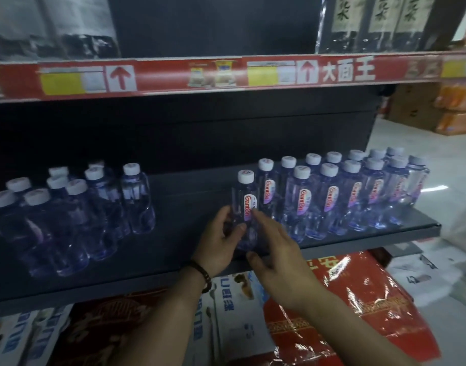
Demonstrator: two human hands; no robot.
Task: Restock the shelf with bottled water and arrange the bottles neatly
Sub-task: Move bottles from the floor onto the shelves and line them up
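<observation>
Forearms reach up from the bottom of the head view, a dark beaded bracelet (201, 273) on the left wrist, and both hands meet on one water bottle (245, 210). The left hand (221, 239) wraps its lower body, fingers curled behind, thumb across the front. The right hand (276, 249) lies flat-fingered, fingertips just touching the label, gripping nothing.

That bottle stands upright on the dark shelf (189, 196), close to the front lip, with its label facing out. Just to its right runs the double row of bottles (332, 196), labels forward and caps lined up. Well to its left sits a looser cluster (76, 215), bunched and with no labels showing. Bare shelf separates the two groups.

Now the danger, as I read it. The base sits so near the lip that a careless release could tip it forward onto the red package (358, 299) below. A hard push to the right could knock the nearest neighbour, and those tall, narrow bottles standing shoulder to shoulder could topple one into the next. The last bottles stand by the shelf's far end, so one could go to the floor. A twist on letting go would turn the label off line.
</observation>
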